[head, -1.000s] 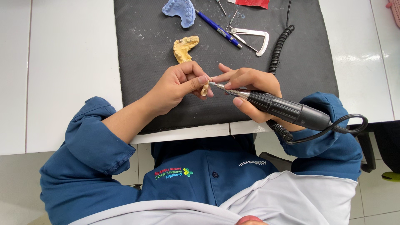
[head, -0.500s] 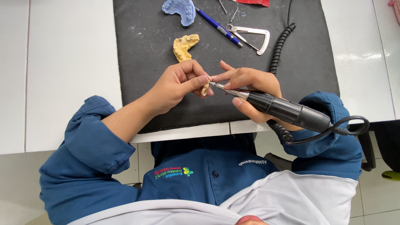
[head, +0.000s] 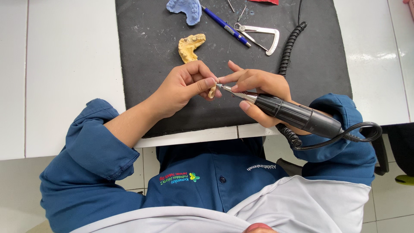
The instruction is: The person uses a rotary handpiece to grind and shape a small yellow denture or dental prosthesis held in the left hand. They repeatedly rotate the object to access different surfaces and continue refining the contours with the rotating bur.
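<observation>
Our left hand (head: 183, 88) pinches a small, perhaps plaster piece (head: 212, 91), our right hand (head: 258, 92) grips a smooth black handpiece (head: 297, 116), over a dusty black mat (head: 146, 47) on the white bench (head: 64, 77).

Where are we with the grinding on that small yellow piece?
Looks done: nothing I can confirm. In hand: left hand pinches the small yellow piece, and right hand holds the black rotary tool, tip at the piece. Left: yellow cast and blue cast lie on the black mat.
</observation>
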